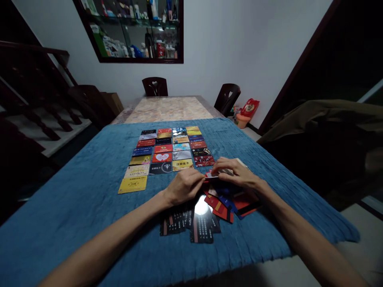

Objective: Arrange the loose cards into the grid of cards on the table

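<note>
My left hand (186, 186) pinches the left edge of a thin plastic card (211, 179), seen nearly edge-on with red along it. Resting over the card's right side, my right hand (235, 172) has its fingers bent on it; they partly hide it. Beneath both hands lies a loose pile of red and blue cards (220, 207). Nearer to me, black cards (202, 231) with white print overlap, one throwing back a bright glare. Beyond my left hand, several cards stand in columns, among them a gold card (183, 164), a black card (160, 168) and a yellow card (133, 185).
A blue cloth (89, 191) covers the near part of the table, with a marbled tabletop (167, 108) beyond it. Dark wooden chairs (154, 87) stand around the far end. A red bag (250, 107) sits on the floor at the right, and shelves (134, 24) are set into the wall.
</note>
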Tool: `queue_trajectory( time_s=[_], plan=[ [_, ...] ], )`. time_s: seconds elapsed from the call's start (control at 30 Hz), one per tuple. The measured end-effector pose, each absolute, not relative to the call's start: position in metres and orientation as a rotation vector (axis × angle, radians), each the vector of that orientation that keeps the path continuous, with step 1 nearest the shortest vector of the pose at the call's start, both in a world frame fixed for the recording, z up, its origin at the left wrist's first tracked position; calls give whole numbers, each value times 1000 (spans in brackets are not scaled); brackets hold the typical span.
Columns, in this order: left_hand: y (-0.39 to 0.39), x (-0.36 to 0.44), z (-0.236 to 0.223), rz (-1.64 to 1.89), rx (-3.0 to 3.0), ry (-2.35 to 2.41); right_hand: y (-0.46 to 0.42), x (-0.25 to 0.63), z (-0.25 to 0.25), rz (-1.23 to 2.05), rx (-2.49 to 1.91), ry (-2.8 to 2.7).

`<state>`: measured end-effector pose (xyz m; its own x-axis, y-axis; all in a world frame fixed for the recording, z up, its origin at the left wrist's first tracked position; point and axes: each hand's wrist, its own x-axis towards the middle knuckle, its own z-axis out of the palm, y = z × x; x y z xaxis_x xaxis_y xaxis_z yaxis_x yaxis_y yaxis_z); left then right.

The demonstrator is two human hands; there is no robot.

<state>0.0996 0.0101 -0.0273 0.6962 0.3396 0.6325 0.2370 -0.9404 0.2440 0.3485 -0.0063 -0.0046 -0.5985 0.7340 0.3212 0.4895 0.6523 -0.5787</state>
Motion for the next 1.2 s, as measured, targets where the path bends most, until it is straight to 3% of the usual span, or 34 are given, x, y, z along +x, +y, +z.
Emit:
queue_trajectory(
  time_s=[0.37,1.2],
  plan=[
    [18,93,-20,1083,2716,430,-10,342,-1,517,-971,-2342],
    [22,93,-17,1317,2478,590,-14,339,-7,818,-973,-2339]
  ],
)
